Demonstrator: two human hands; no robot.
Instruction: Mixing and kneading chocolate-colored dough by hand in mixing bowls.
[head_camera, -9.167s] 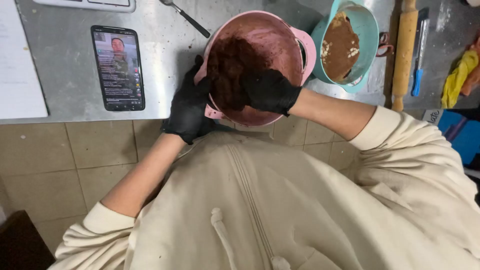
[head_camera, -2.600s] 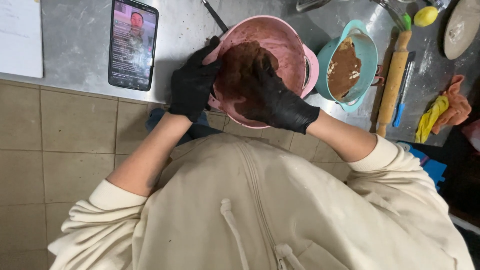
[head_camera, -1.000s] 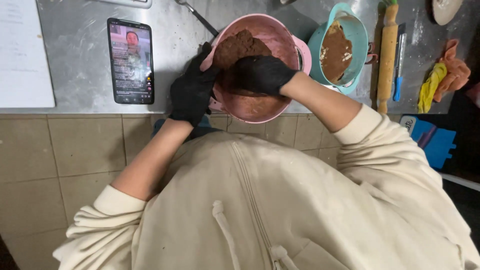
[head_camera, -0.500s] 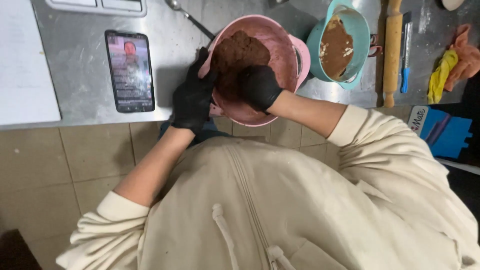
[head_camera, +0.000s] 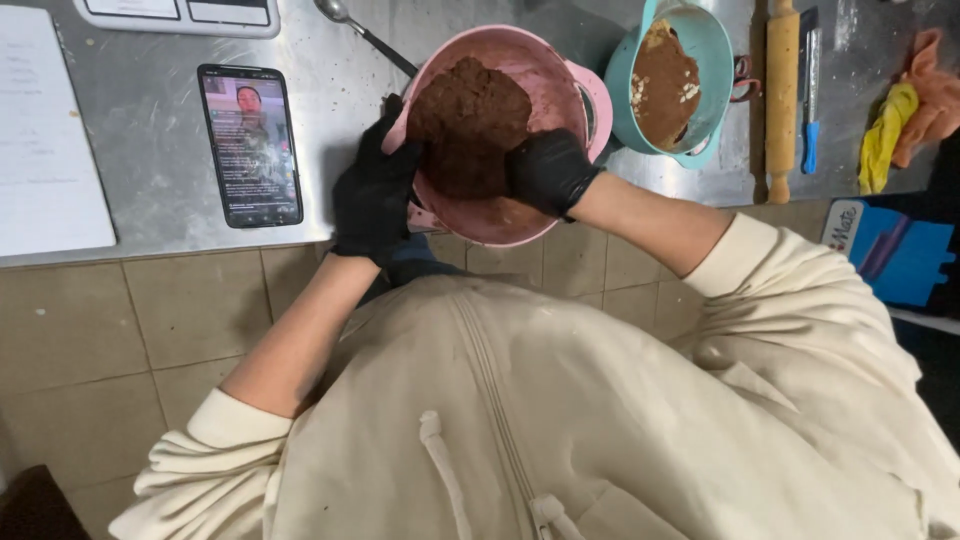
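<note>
While both gloved hands close on the brown dough mass (head_camera: 468, 125), the right hand (head_camera: 548, 170) cups its near right flank with fingers curled against it, and the left hand (head_camera: 375, 195) presses the left flank, its fingers spread over the rim of the pink bowl (head_camera: 500, 215). Neither hand is empty: each bears on the dough, which sits as one lump inside the bowl, raised toward the far wall. The step in hand appears to be kneading or gathering the dough into a ball. The next move likely calls for a firm inward squeeze and a turn of the lump, with the bowl steadied. Just beside the bowl stands a teal bowl (head_camera: 720, 45) holding brown mix; farther right lie a wooden rolling pin (head_camera: 781, 100) and a blue-handled tool (head_camera: 808, 95). Left of the bowl, on the steel counter (head_camera: 150, 130), rests a lit phone (head_camera: 250, 145).
</note>
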